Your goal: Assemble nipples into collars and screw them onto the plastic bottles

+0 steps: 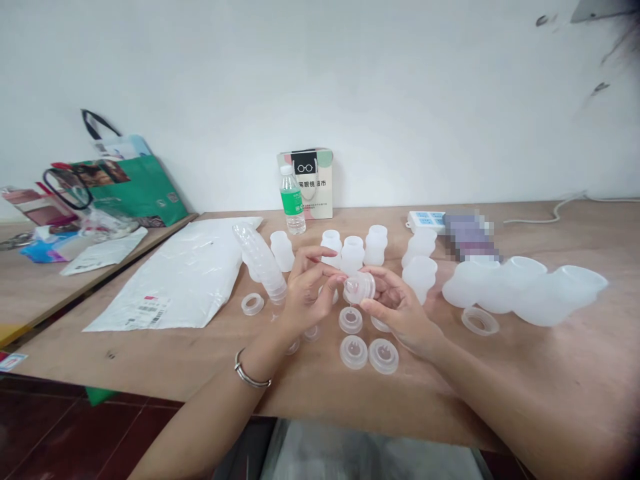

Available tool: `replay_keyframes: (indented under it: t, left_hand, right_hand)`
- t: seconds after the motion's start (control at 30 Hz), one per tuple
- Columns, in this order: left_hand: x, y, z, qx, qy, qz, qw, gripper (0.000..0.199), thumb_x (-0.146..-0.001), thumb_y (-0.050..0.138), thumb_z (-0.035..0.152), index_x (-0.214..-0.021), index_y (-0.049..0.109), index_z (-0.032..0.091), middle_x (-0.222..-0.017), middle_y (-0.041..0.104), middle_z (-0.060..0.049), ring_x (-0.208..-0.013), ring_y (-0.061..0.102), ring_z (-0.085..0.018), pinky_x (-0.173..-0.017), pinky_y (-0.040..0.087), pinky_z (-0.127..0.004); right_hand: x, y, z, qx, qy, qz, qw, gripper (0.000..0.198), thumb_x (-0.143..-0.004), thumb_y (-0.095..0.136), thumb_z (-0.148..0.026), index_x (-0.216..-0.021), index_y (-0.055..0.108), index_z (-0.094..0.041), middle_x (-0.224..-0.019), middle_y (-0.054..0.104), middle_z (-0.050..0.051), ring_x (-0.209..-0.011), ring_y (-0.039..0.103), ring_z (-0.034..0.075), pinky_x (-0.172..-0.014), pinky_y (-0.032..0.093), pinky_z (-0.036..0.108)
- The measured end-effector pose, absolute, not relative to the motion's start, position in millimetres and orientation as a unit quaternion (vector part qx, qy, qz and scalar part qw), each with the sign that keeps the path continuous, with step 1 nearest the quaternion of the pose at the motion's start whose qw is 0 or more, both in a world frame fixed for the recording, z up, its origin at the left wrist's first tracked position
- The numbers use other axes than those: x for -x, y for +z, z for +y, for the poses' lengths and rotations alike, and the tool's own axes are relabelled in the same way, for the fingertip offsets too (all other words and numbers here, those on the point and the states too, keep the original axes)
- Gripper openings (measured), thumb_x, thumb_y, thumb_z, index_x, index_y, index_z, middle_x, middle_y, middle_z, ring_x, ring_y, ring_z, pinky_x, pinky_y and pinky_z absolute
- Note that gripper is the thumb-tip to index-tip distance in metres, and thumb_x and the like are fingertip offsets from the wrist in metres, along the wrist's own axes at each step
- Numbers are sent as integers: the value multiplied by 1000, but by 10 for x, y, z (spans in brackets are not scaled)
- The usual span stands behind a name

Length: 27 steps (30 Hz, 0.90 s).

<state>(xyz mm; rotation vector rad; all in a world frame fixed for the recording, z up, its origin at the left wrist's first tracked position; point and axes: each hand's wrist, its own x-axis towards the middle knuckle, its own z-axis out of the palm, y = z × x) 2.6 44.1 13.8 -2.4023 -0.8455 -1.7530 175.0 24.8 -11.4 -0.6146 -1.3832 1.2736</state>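
Brown tabletop (320, 390) beneath translucent cap (367, 285) within fingertip grip of right hand (407, 313), left hand (313, 290) in narrow pinch on cap's left end

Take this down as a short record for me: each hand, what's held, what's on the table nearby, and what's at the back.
Left hand: fingers at the narrow end of a clear cap
Right hand: holding the cap's wide end
Left wrist: metal bracelet
On table, near hands: pale round lids
Right of hands: white jars
Left of hands: white plastic bag
Back: water bottle, paper bag, power strip
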Motion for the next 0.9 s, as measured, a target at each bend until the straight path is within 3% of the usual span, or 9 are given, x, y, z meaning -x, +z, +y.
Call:
replay_keyframes:
  t: [0.37, 0.63, 0.8, 0.9]
  left_hand:
    - [-70, 74, 372, 764, -588, -250, 92, 9, -82, 62, 13, -86, 65, 19, -96, 54, -4, -90, 56, -14, -74, 52, -29]
    - [-69, 143, 439, 773, -570, -278, -32, 15, -88, 55, 23, -77, 64, 19, -95, 56, -6, -94, 57, -16, -80, 49, -33]
    - [47, 239, 478, 834, -486, -240, -105, 12, -91, 51, 25, -96, 60, 18, -96, 64, -7, -92, 61, -18, -82, 49, -35]
    - [197, 325, 507, 810, -530, -234, -96, 19, -93, 46, 28, -101, 60, 18, -95, 65, -8, -92, 61, -18, -82, 49, -34]
  right_hand:
    - [-1729, -100, 278, 293, 562, -535, 559, 38, -72, 73, -36, -103, 53, -26, -90, 72, 0, -82, 69, 16, -76, 55, 33]
    - [-1774, -103, 273, 276, 552, -562, 551, 35, -74, 70, -39, -103, 55, -27, -88, 70, 0, -77, 67, 16, -70, 56, 33]
    - [-1796, -75, 321, 301, 495, -565, 587, 34, -74, 71, -32, -105, 56, -28, -89, 67, -1, -82, 64, 14, -74, 55, 30]
    - [-1793, -57, 325, 286, 474, -568, 608, 38, -79, 68, -29, -113, 53, -32, -94, 64, -1, -89, 62, 14, -83, 53, 33]
